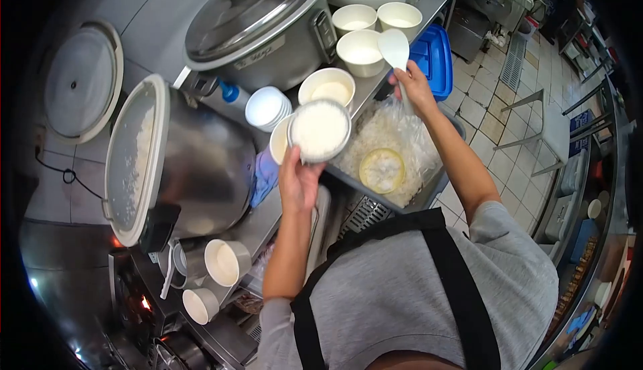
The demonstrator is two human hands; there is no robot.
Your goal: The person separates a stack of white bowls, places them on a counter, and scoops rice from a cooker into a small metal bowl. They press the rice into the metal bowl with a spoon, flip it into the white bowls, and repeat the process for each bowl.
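My left hand (300, 182) is closed around a bowl filled with white rice (320, 129), over the edge of the metal counter. My right hand (414, 88) grips the handle of a white rice paddle (394, 47), its blade beside a white paper bowl (362, 51). Two more paper bowls (355, 19) (400, 16) stand behind that one. Another paper bowl (326, 87) is just behind the held bowl, and one more is partly hidden by it. Below my hands, a bin holds loose rice (367, 131), a plastic bag and a round yellowish container (382, 170).
A large steel pot (201, 162) stands at the left, and a lidded rice cooker (268, 35) stands behind. Stacked small cups (266, 107) sit between them. Two paper bowls (226, 263) (200, 305) are at lower left. A blue lid (432, 62) and a stool (549, 129) are at right.
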